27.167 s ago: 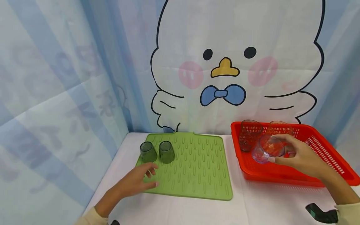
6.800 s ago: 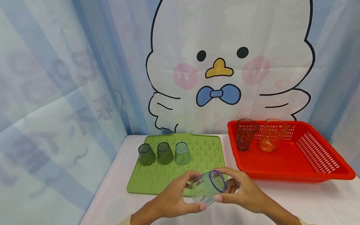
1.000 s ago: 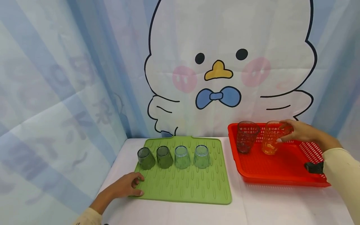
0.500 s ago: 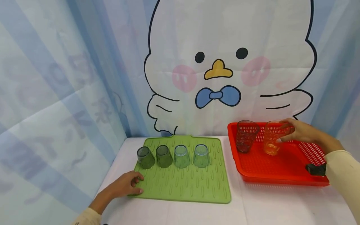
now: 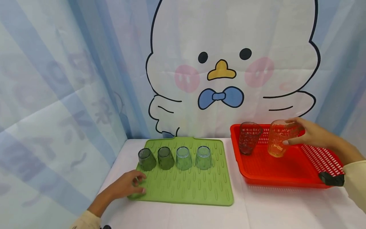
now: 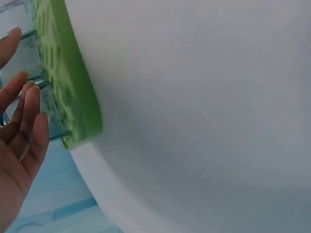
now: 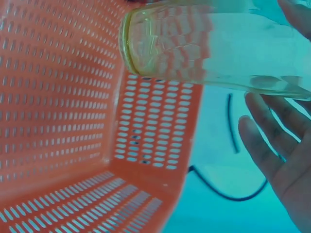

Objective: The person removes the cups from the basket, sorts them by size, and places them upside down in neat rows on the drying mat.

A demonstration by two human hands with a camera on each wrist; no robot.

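Note:
My right hand (image 5: 314,135) grips a tall yellow-tinted drinking glass (image 5: 276,141) near its rim, thumb on one side and fingers on the other. The glass leans a little over the red basket (image 5: 286,182); in the right wrist view its thick base (image 7: 129,43) points toward the basket. Beside it a dark-tinted tall glass (image 5: 248,141) stands in the basket. At the left front corner of the green drying mat (image 5: 188,190) my left hand (image 5: 125,184) holds nothing, its fingers loosely bent. Whether it touches the mat I cannot tell.
Along the mat's rear half stand upside-down tumblers in a row: two dark ones (image 5: 166,159) on the left, two clear bluish ones (image 5: 204,159) on the right. A printed curtain (image 5: 220,117) hangs right behind the mat and basket. White cloth (image 5: 183,218) covers the table.
Since the earliest frame two clear tumblers have joined the row on the mat. In the last second my right hand has taken the yellow-tinted glass and raised it slightly. My left hand barely moves.

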